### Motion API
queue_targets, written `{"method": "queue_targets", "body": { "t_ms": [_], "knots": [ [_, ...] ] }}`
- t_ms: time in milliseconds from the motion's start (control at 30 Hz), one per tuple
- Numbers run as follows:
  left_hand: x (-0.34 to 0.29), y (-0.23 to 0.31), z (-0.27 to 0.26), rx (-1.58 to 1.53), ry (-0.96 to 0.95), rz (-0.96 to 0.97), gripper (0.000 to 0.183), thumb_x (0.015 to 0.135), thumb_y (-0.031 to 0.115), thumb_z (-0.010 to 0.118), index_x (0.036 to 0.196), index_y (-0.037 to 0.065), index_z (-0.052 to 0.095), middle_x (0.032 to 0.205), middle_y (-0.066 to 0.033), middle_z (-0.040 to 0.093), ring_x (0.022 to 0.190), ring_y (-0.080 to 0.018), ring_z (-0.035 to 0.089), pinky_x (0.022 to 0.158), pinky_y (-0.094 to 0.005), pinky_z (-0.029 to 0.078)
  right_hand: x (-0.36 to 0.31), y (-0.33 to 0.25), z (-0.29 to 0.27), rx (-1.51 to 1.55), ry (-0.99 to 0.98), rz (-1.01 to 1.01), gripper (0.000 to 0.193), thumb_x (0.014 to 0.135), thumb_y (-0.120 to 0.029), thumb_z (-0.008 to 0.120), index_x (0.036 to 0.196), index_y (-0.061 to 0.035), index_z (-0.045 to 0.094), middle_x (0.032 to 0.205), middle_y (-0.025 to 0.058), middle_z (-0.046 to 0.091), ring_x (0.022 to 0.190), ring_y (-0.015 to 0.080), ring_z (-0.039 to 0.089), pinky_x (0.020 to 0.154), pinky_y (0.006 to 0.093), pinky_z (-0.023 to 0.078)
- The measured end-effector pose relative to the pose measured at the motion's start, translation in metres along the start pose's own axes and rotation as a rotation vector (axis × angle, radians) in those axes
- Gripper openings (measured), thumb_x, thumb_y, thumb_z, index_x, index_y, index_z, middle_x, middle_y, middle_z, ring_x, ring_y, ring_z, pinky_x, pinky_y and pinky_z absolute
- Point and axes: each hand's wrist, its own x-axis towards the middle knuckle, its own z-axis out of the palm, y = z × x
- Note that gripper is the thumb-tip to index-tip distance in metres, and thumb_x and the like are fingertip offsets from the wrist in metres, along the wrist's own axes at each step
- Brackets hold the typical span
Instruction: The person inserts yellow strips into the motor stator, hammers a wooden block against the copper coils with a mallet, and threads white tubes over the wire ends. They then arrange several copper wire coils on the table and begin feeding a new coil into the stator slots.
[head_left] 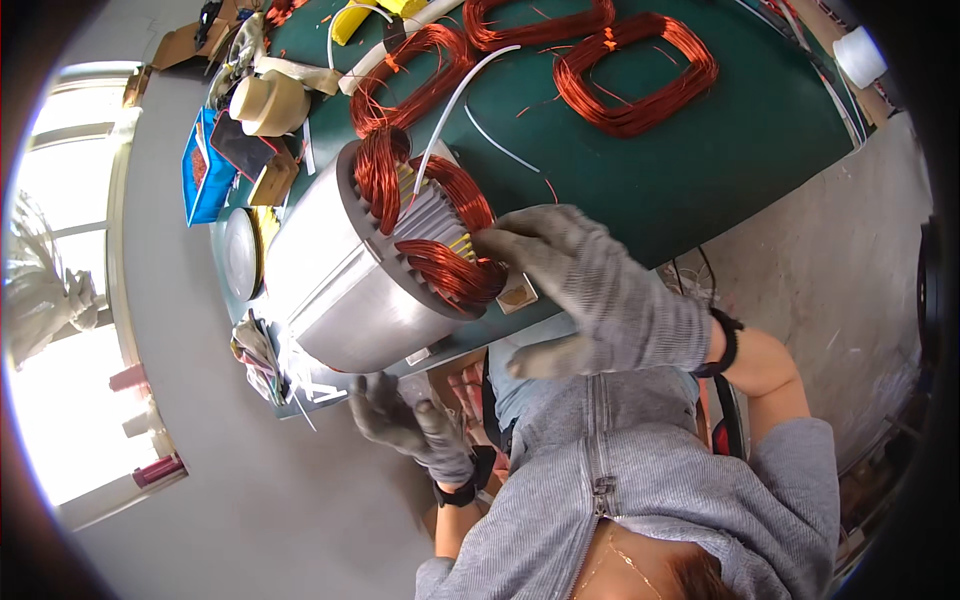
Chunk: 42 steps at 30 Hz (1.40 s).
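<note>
A silver metal motor stator lies on its side on the green tabletop. Bundles of copper winding stick out of its open end, with yellow and white slot strips around the bore. My right hand, in a grey knit glove, reaches to the windings with fingers stretched out and thumb apart. Its fingertips are at the bundle's edge; whether they touch it I cannot tell. Below the stator, by the table's front edge, my gloved left hand has its fingers spread and holds nothing. A white sleeve tube rises from the bore.
Copper wire coils tied with orange lie beyond the stator. A blue bin, a cream tape roll and a round metal disc crowd the left side. A white spool stands at far right. A thin white tube lies on the table.
</note>
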Motion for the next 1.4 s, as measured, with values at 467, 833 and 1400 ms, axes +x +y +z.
{"method": "queue_targets", "body": {
  "t_ms": [467,833,1400],
  "knots": [
    [0.043,-0.005,0.0,-0.702,-0.128,-0.427,0.056,0.083,0.034,0.06,0.124,0.006,0.036,0.124,-0.0116,0.039,0.108,-0.0202,0.041,0.09,-0.039,0.038,0.002,-0.011,0.053,-0.043,0.038,0.117,0.07,0.069,-0.038,0.066,0.127,-0.0079,0.041,0.101,0.0129,0.051,0.1,0.03,0.049,0.085,0.0398,0.042],
    [0.013,-0.07,0.019,0.117,-0.299,-0.074,0.043,0.079,0.015,0.063,0.117,0.0,0.046,0.114,-0.0161,0.05,0.099,-0.03,0.049,0.087,-0.0408,0.039,-0.032,0.087,-0.138,-0.694,0.007,0.077,0.045,0.07,-0.032,0.063,0.109,-0.0116,0.053,0.11,0.011,0.05,0.104,0.0308,0.047,0.091,0.0423,0.037],
    [0.03,-0.074,0.003,-0.672,-0.612,-0.335,0.056,0.082,0.027,0.061,0.124,-0.003,0.039,0.113,-0.0162,0.055,0.105,-0.0255,0.052,0.092,-0.0385,0.039,0.013,0.121,-0.188,-1.41,-0.198,-0.03,0.036,0.089,-0.021,0.048,0.122,-0.0073,0.046,0.124,0.0136,0.049,0.118,0.032,0.042,0.096,0.0388,0.036]
  ]
}}
